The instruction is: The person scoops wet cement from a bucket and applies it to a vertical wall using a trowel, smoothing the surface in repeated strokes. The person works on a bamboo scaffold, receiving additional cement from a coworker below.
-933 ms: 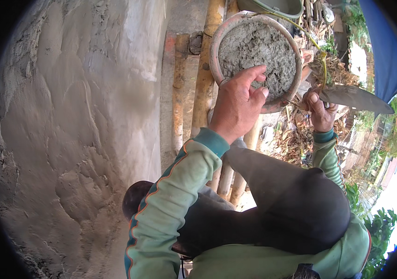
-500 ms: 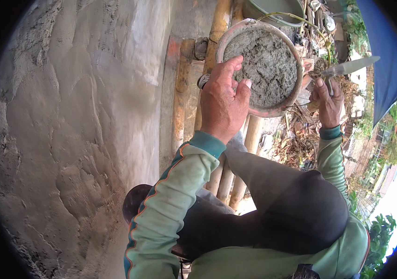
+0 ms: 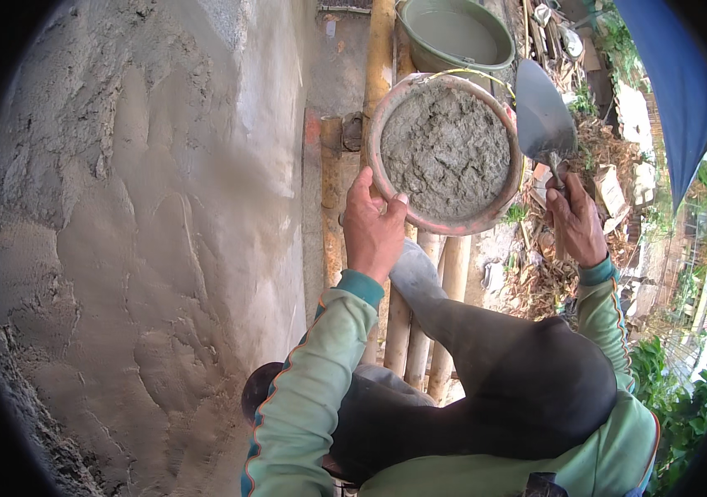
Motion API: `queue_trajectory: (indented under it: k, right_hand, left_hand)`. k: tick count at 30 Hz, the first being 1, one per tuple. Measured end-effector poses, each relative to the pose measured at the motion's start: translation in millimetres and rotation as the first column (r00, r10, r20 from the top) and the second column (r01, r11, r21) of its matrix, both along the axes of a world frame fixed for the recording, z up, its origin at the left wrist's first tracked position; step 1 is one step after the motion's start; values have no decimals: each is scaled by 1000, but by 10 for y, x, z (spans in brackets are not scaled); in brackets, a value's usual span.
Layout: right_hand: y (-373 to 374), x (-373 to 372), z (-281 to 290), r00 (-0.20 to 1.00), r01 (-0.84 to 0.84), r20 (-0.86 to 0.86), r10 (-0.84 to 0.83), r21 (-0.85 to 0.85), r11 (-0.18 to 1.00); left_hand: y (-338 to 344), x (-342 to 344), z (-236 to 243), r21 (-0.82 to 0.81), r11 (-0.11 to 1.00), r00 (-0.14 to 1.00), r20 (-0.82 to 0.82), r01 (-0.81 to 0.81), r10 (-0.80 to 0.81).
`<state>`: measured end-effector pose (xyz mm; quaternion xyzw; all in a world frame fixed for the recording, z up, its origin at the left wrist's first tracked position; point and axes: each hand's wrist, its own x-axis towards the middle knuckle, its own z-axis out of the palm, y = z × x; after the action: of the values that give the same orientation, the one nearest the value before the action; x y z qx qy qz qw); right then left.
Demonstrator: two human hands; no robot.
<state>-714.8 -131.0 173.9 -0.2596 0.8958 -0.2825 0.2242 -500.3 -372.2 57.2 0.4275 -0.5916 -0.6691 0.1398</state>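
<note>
A round bucket (image 3: 380,184) full of wet grey mortar (image 3: 446,153) stands ahead of me. My left hand (image 3: 374,236) is closed on its near left rim, thumb at the edge and fingers along the outer side; some fingertips are hidden. To the right of the bucket, my right hand (image 3: 577,222) grips the handle of a trowel (image 3: 545,112). Its broad grey blade points up and away, apart from the mortar. On my left rises a wall (image 3: 121,273) coated with rough, wet-looking plaster.
Beyond the mortar bucket is a green tub (image 3: 504,51) holding greyish liquid. Bamboo poles (image 3: 455,273) run beneath the bucket and my leg (image 3: 502,356). Debris and dry leaves (image 3: 535,286) lie below on the right. A blue tarp (image 3: 676,91) hangs at the upper right.
My left hand has come from over the mortar to the bucket's near left rim. The trowel has turned from edge-on, pointing right, to blade up with its face showing. The view has shifted.
</note>
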Motion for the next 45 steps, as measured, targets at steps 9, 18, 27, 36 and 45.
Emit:
queue_trajectory:
  k: [9, 18, 27, 36, 45]
  right_hand:
    - [-638, 209, -447, 704, -640, -169, 690, 268, 720]
    - [-488, 330, -455, 685, 45, 715, -136, 144, 989]
    - [-971, 811, -516, 330, 249, 898, 292, -381, 890]
    - [-2209, 1599, -1030, 185, 671, 891, 415, -423, 609]
    - [-3951, 2238, -1234, 292, 515, 916, 275, -393, 761]
  left_hand:
    - [-75, 142, 214, 472, 881, 973, -208, 12, 99]
    - [-110, 239, 173, 608, 794, 949, -238, -21, 208]
    - [-216, 732, 280, 489, 827, 921, -109, -279, 374]
    - [227, 2536, 1185, -376, 925, 989, 104, -62, 109]
    - [904, 3975, 1613, -648, 596, 791, 611, 475, 34]
